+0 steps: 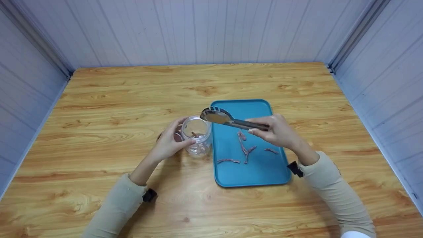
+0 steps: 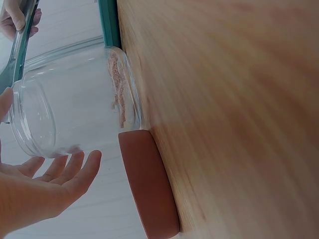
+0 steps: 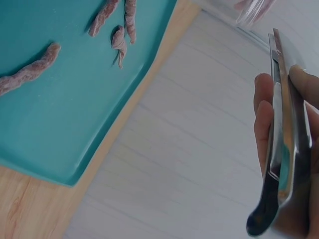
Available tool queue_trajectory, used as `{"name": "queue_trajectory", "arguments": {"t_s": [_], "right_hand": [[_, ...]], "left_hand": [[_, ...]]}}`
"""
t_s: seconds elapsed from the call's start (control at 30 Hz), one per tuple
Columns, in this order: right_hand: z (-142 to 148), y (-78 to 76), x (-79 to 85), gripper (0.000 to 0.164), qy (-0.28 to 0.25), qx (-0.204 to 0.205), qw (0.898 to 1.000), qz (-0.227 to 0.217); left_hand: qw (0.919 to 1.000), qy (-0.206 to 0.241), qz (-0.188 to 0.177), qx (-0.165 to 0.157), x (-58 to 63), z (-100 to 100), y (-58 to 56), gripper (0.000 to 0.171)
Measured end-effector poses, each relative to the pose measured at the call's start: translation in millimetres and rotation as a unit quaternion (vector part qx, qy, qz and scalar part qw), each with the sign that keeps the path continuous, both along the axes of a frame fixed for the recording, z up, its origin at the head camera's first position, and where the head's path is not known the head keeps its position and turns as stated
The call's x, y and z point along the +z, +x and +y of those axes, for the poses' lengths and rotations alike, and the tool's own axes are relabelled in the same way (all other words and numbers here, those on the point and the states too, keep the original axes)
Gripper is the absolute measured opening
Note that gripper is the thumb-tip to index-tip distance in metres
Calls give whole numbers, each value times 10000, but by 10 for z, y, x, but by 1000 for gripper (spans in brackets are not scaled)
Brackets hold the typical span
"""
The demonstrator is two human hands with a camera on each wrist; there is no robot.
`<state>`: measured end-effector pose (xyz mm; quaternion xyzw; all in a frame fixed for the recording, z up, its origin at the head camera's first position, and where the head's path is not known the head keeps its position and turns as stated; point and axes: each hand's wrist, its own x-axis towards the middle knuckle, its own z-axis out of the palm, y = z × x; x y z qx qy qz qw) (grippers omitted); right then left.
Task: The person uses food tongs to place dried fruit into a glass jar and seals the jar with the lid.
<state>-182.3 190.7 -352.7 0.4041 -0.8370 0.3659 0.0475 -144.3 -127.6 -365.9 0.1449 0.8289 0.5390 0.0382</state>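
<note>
My left hand (image 1: 170, 140) holds a clear jar (image 1: 202, 145) near its rim, thumb on the near side and fingers round the far left. Reddish strips of dried meat (image 2: 118, 87) lie at the bottom of the jar, which stands upright on the table. In my right hand (image 1: 279, 130) I grip metal tongs (image 1: 244, 123) by the handles. Their broad rounded head reaches left, close over the jar's right rim, and their arms are pressed nearly together in the right wrist view. I see no strip between the tongs' ends.
A blue-green tray (image 1: 251, 173) sits right of the jar with several dried strips (image 1: 243, 145) spread on it. A round reddish-brown lid (image 2: 149, 184) lies on the wooden table (image 1: 132, 99), left of the jar, partly behind my left hand. Pale panelled walls (image 1: 211, 33) enclose the table.
</note>
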Motion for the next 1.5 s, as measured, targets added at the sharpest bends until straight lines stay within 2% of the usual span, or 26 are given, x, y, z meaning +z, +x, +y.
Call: {"name": "queue_trajectory", "arguments": {"t_s": [0.2, 0.43, 0.5, 0.67, 0.83, 1.1, 1.27, 1.5], "right_hand": [[128, -25, -40, 30, -37, -145, 9999, 56], [174, 120, 157, 29, 33, -280, 9995, -142], [209, 136, 171, 29, 75, -332, 9992, -215], [410, 32, -32, 33, 92, -380, 9983, -424], [578, -21, -174, 35, 31, -218, 9986, -488], [752, 22, -289, 36, 495, -206, 9977, -416], [816, 56, -354, 40, 812, -178, 9946, -619], [886, 133, -418, 44, 1073, -139, 9899, -915]], "left_hand": [[10000, 59, 54, -18, -12, 4, -4, 65], [9999, 127, 80, 11, -33, 8, -12, 65], [9999, 120, 94, 50, -111, -10, -52, 66], [9998, 121, 118, 48, -321, -69, -157, 69], [9997, 224, 122, -13, -369, -88, -177, 70], [9998, 195, 29, 22, -367, -93, -176, 71], [9998, 192, -59, 35, -347, -88, -172, 70], [10000, 63, -60, 42, -79, -8, -36, 66]]}}
